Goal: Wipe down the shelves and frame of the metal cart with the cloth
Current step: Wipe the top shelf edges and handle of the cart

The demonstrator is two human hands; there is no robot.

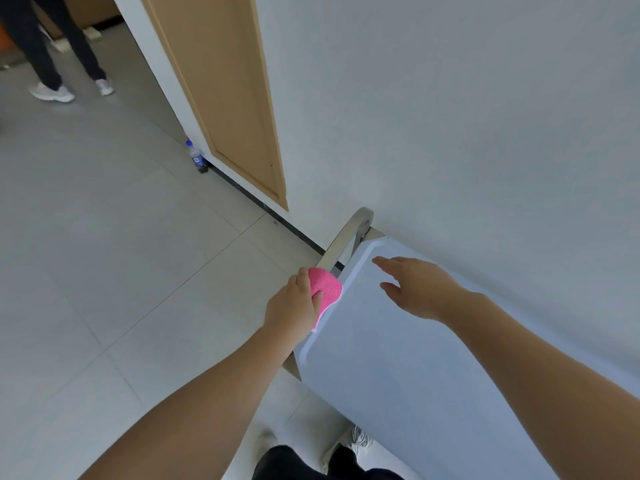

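The metal cart stands against the white wall at the lower right. Its pale top shelf (398,368) fills that corner and a curved steel handle (349,233) rises at its far end. My left hand (292,306) grips a pink cloth (327,289) and holds it against the shelf's left edge, just below the handle. My right hand (415,285) lies flat on the far part of the top shelf, fingers straight and spread. The lower shelves are hidden under the top one.
A wooden door (221,91) stands open by the wall, with a small plastic bottle (196,156) at its foot. Another person's legs and shoes (59,88) are at the far left on the grey tiled floor (121,271). My own shoes (360,441) show below the cart.
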